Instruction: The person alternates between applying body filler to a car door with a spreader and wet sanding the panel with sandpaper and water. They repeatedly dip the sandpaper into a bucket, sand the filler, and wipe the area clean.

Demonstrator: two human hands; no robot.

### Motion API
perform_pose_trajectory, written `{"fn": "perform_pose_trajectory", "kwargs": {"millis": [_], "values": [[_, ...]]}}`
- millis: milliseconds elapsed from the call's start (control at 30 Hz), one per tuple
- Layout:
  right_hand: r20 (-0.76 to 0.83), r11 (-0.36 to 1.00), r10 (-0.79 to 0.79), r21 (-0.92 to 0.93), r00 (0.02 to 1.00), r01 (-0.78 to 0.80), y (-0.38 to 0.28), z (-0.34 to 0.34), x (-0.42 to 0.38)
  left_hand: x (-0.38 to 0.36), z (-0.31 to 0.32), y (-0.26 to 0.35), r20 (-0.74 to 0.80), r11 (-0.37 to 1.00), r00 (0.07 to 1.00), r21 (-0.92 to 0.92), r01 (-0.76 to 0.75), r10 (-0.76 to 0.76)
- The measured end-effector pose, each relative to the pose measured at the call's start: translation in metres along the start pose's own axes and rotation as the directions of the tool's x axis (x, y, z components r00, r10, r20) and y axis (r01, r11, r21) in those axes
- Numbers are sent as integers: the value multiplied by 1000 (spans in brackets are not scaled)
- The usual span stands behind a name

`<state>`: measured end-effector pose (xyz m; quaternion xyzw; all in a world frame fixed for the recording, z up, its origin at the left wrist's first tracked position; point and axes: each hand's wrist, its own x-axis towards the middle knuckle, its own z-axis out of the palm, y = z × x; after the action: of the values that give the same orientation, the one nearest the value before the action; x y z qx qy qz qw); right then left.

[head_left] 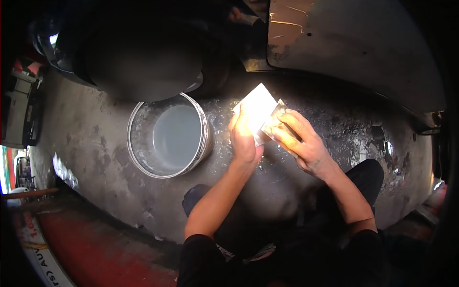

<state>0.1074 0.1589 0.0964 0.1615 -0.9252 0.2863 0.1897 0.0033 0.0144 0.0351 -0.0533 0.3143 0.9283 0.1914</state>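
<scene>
A pale, flat sheet (260, 100), brightly lit and overexposed, is in my left hand (244, 137), its fingers around the left edge. My right hand (305, 143) grips a small, thin brownish piece (279, 115) between thumb and fingers, close against the right side of the sheet. Glare hides where the two things touch. To the left of my hands stands a round bucket (206, 131) with cloudy grey liquid (177, 134) in it.
Wet spots mark the grey floor (110, 191). A dark vehicle body panel (354, 52) hangs over the upper right, and a dark rounded shape (143, 57) is above the bucket. At lower left are a red surface (91, 244) and a printed banner (40, 248).
</scene>
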Motion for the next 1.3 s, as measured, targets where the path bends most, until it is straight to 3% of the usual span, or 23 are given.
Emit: {"fn": "perform_pose_trajectory", "kwargs": {"millis": [167, 233, 267, 300, 367, 433, 500, 600, 767, 933, 967, 1033, 1067, 1100, 1133, 1200, 1233, 1300], "values": [[0, 990, 139, 12, 990, -139, 41, 2, -16, -8, 4, 12, -17, 997, 1000, 69, 20, -19], [165, 966, 258, -40, 952, -255, 56, 4, -28, -10, 15, 26, -19, 991, 1000, 129, 21, -19], [104, 932, 345, 84, 933, -354, 59, 2, -35, -10, 21, 32, 19, 975, 999, 222, -29, 26], [106, 931, 344, 93, 933, -354, 60, -5, -28, -11, 24, 34, 50, 948, 996, 308, -84, 72], [-173, 968, 242, -19, 955, -249, 60, -15, -10, -6, 12, 23, 16, 919, 998, 390, -56, 53], [-168, 976, 200, -53, 965, -211, 47, -17, 14, 0, 4, 10, -18, 882, 1000, 471, -11, 23], [-28, 987, 6, -160, 1000, -10, 37, -6, 22, 3, 6, -2, 9, 838, 998, 542, -59, 64], [-52, 999, 50, 15, 997, -50, 35, 23, 5, 3, 10, -4, -95, 914, 995, 405, 11, 30], [77, 996, 85, -30, 993, -83, 26, 27, -31, 6, -2, -18, -172, 921, 985, 382, 73, -7], [138, 994, 103, -53, 985, -97, 37, 9, -51, 17, -15, -25, -21, 896, 987, 423, -135, 158], [148, 993, 107, -63, 983, -99, 43, 4, -58, 20, -16, -22, -20, 897, 987, 421, -136, 159], [155, 993, 109, -72, 982, -98, 55, -2, -73, 25, 3, 0, -45, 883, 953, 390, -260, 300], [115, 973, 170, 138, 979, -185, 60, -2, -81, 19, 10, 12, 99, 860, 950, 404, -311, 297], [90, 907, 226, 345, 970, -243, 67, -3, -81, 20, 12, 12, 99, 856, 945, 403, -325, 312], [92, 907, 213, 351, 973, -232, 63, -16, -68, 19, 11, 11, 58, 864, 960, 425, -272, 273], [-75, 902, 62, 432, 995, -23, 50, -46, -44, 16, 0, -6, 57, 914, 985, 366, -172, 163], [-78, 902, 59, 432, 995, -19, 45, -48, -41, 17, -2, -14, -40, 955, 999, 294, 36, -25], [-7, 920, -88, 382, 996, 84, 33, -50, -38, 4, -14, -32, -10, 938, 975, 274, 214, -220]]}}
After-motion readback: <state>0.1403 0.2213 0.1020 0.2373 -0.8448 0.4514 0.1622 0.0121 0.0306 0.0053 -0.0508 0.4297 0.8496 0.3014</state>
